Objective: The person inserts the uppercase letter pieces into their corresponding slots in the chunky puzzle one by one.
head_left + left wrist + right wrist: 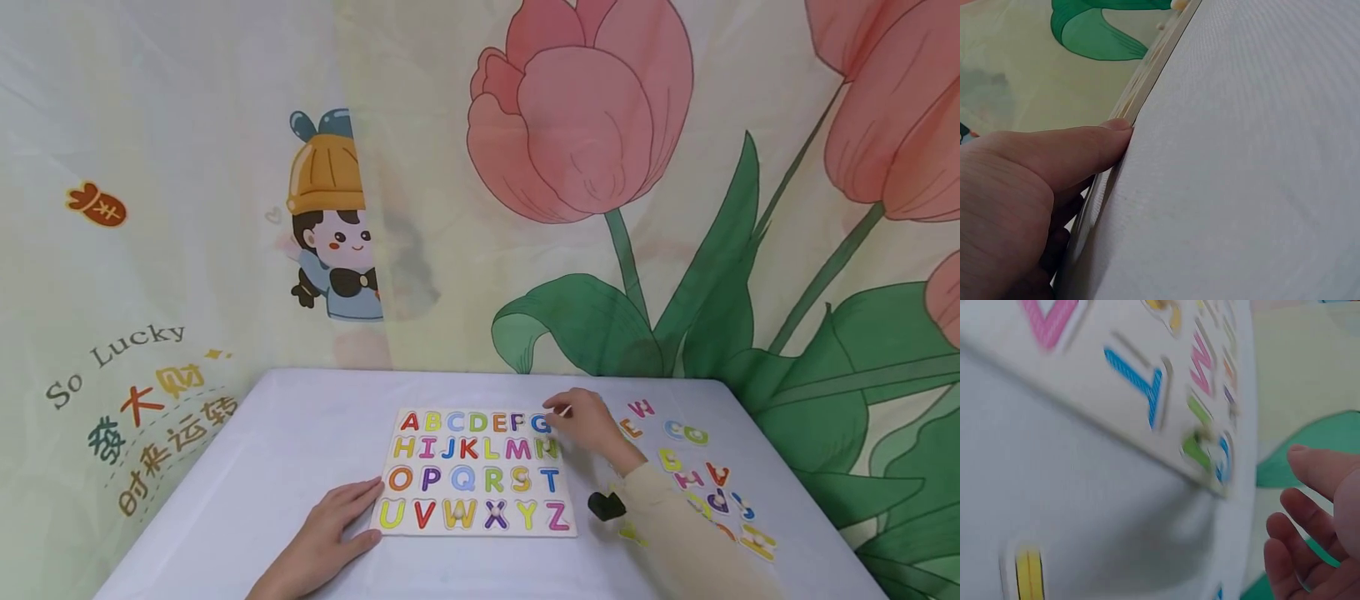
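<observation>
A white alphabet puzzle board (402,530) with rows of coloured letters lies on the table. My left hand (330,525) rests at its left edge, fingers extended; in the left wrist view the thumb (1100,147) touches the board's side. My right hand (588,421) hovers by the top right corner, beside the blue G (539,423). Its fingers (1282,534) are loosely bent and apart in the right wrist view, with nothing between them. Knobbed pieces sit on the board, among them a green N (547,448), a yellow W (459,514) and an X (496,514).
Loose letter pieces lie scattered right of the board, including a pink W (641,408), a red A (717,474) and a yellow H (757,542). A small black object (606,505) shows beside my right sleeve (667,517). A tulip-printed curtain (435,333) hangs behind the white table (315,417).
</observation>
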`<action>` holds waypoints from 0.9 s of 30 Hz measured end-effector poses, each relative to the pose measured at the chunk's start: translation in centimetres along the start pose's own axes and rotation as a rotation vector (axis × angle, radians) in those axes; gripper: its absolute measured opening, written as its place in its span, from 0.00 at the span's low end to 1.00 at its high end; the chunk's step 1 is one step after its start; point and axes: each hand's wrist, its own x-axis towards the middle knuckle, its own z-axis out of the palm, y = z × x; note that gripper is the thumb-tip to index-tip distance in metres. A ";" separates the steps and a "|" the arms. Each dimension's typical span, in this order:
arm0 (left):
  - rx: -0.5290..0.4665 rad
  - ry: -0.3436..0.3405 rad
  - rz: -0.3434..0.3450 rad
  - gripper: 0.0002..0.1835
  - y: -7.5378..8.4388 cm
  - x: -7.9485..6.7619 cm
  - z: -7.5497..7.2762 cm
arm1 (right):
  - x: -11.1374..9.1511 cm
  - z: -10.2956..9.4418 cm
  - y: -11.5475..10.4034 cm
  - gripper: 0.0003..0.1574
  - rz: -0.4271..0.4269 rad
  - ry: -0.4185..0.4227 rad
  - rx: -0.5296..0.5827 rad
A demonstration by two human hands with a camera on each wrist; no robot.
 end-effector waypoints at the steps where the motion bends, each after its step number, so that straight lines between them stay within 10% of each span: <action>1: -0.005 -0.003 -0.004 0.41 -0.1 -0.1 0.0 | -0.2 -0.7 0.3 0.14 -0.015 -0.001 -0.018; 13: 0.014 0.014 0.006 0.40 -0.3 0.1 0.3 | -2.6 -8.0 6.3 0.14 -0.189 -0.118 -0.110; 27: 0.005 0.009 -0.018 0.40 -0.1 0.1 0.3 | -3.6 -7.9 10.8 0.17 -0.099 -0.179 -0.143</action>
